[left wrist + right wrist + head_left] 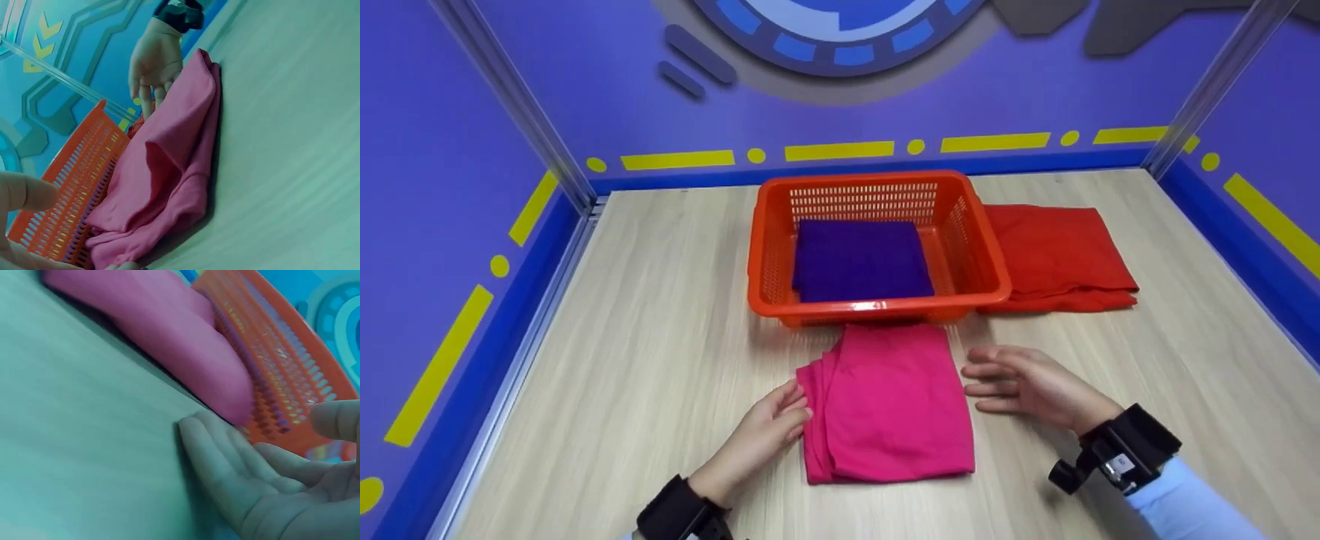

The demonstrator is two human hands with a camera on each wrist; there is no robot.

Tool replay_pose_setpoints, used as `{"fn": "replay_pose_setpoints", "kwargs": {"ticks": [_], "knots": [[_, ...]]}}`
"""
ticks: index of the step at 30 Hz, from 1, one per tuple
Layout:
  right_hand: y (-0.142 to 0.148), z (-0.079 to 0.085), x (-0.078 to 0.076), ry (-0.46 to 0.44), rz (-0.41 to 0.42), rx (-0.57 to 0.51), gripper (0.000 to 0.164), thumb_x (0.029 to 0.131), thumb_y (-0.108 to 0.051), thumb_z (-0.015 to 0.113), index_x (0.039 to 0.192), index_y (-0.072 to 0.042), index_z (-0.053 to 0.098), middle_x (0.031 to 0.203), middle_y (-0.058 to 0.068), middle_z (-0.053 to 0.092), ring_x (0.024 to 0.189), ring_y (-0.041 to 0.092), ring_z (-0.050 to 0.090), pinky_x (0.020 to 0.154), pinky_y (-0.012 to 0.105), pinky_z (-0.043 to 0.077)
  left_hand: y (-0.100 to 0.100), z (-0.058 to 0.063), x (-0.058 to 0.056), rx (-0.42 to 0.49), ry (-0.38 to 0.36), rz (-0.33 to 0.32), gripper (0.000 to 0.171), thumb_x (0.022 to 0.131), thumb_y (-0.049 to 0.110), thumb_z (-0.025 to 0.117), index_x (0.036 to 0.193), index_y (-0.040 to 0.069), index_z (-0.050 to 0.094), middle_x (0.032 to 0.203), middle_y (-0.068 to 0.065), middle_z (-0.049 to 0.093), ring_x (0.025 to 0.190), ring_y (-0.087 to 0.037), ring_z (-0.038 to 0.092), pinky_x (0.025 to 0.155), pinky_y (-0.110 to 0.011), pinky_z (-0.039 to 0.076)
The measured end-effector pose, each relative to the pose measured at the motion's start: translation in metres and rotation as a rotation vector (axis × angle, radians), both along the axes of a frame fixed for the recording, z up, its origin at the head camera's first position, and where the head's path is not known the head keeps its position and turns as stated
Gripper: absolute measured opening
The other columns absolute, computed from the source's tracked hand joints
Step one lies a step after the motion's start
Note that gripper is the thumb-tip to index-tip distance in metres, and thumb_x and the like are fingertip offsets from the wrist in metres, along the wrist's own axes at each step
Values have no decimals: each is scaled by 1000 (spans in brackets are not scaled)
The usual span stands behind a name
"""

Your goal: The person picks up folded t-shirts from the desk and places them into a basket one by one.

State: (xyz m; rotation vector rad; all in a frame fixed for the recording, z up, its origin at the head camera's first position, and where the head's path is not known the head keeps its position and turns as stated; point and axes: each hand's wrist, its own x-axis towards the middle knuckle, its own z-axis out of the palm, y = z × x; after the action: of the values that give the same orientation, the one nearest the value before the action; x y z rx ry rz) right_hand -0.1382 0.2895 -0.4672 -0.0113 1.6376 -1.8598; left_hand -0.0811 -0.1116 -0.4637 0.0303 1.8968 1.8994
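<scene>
Head view: left hand [769,427] was at 9 o'clock of the pink cloth [892,412], fingertips at its layered edge, thumb apart, no pinch shown. Cloth lay on the table [660,315], basket [825,308] near at its 12 o'clock. Looked light, soft, limp, not fragile, hardly slippery; loose layers at 9 o'clock could probably slip apart, so best held from beneath at 9 and 3 together. Bright pink, plain, roughly square fold, smoother right side. Right hand [1039,384] was just beside 3 o'clock, fingers relaxed, gripping nothing; red cloth [1057,251] lay towards 2.
</scene>
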Motion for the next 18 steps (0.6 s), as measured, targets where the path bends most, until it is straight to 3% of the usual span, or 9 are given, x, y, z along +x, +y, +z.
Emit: {"fn": "replay_pose_setpoints", "kwargs": {"ticks": [5, 10, 12, 18], "knots": [[-10, -9, 3, -58, 55, -114, 61, 109, -22, 40, 155, 11, 18, 135, 16, 61, 122, 32, 62, 104, 48, 50, 8, -5, -7, 145, -58, 3, 71, 100, 7, 48, 152, -20, 7, 160, -38, 11, 150, -46, 16, 121, -52, 20], [-20, -13, 5, -94, 55, -188, 51, 109, -17, 39, 154, 6, 28, 129, 12, 65, 118, 30, 64, 101, 45, 52, 19, -9, -12, 222, -72, 7, 72, 100, 6, 48, 153, -19, 6, 161, -37, 8, 151, -45, 10, 122, -52, 14], [-26, -13, 7, -96, 33, -191, 51, 107, -15, 41, 152, 4, 28, 123, 9, 66, 114, 27, 65, 97, 42, 54, 25, -9, -13, 201, -62, 12, 71, 100, 7, 49, 152, -20, 9, 161, -37, 10, 151, -44, 10, 122, -52, 14], [-43, -13, 15, -95, -50, -176, 76, 101, -7, 50, 158, 1, 1, 105, 3, 60, 98, 18, 64, 87, 36, 55, 39, -8, -16, 122, -23, -7, 70, 100, 9, 53, 153, -17, 16, 160, -31, 25, 150, -40, 21, 122, -49, 21]]}}
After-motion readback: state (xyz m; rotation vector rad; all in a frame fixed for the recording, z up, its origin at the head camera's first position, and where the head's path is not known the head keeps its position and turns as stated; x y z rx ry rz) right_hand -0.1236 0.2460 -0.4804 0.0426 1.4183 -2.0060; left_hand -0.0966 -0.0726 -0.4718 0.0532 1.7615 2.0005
